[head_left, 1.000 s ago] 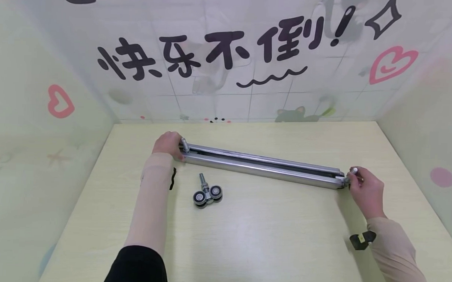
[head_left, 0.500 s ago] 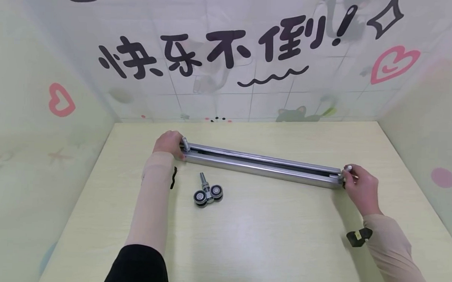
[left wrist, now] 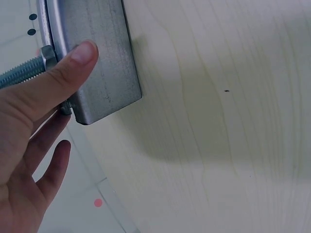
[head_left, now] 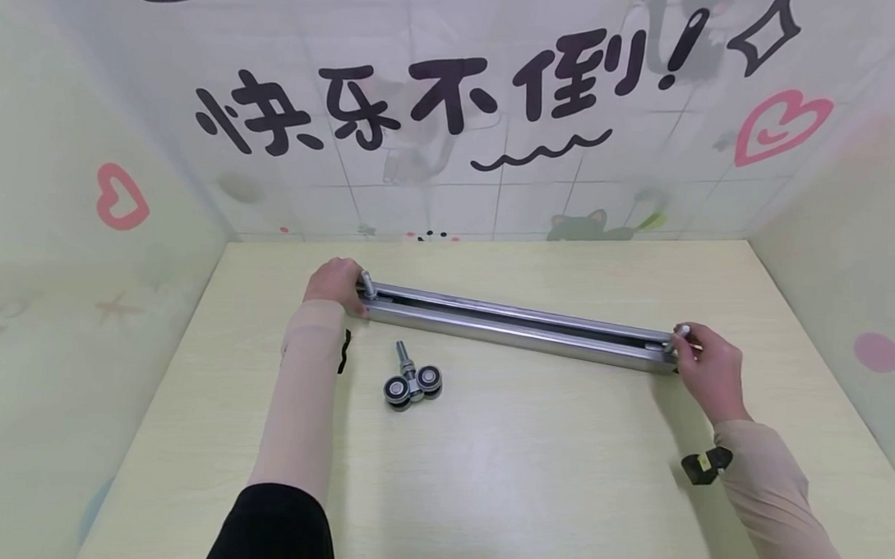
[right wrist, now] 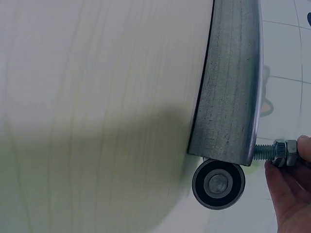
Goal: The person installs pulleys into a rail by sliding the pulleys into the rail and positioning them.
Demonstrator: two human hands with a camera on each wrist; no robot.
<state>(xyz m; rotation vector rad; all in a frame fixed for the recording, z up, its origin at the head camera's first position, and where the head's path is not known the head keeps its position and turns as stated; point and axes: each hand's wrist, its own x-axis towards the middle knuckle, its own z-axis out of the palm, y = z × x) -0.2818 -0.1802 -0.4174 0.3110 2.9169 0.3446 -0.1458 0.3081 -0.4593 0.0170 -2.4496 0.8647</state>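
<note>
A long grey metal rail (head_left: 516, 325) lies across the table. My left hand (head_left: 334, 284) holds its left end, thumb (left wrist: 73, 63) laid over the end face (left wrist: 99, 63), beside a threaded bolt (left wrist: 19, 75) that sticks up there. My right hand (head_left: 705, 367) pinches the bolt (right wrist: 274, 151) of a roller at the rail's right end (right wrist: 231, 97). One black wheel (right wrist: 217, 183) of that roller shows just outside the rail's mouth. A second, loose roller trolley (head_left: 412, 383) with black wheels and an upright bolt sits on the table in front of the rail.
The pale wooden table (head_left: 500, 479) is boxed in by a decorated back wall (head_left: 452, 148) and light side panels. A black strap piece (head_left: 702, 465) hangs at my right wrist, another (head_left: 344, 351) at my left sleeve.
My right hand has moved a little left and away from me, bringing the roller's bolt in to the rail's right end. The left hand, rail and loose roller stayed put.
</note>
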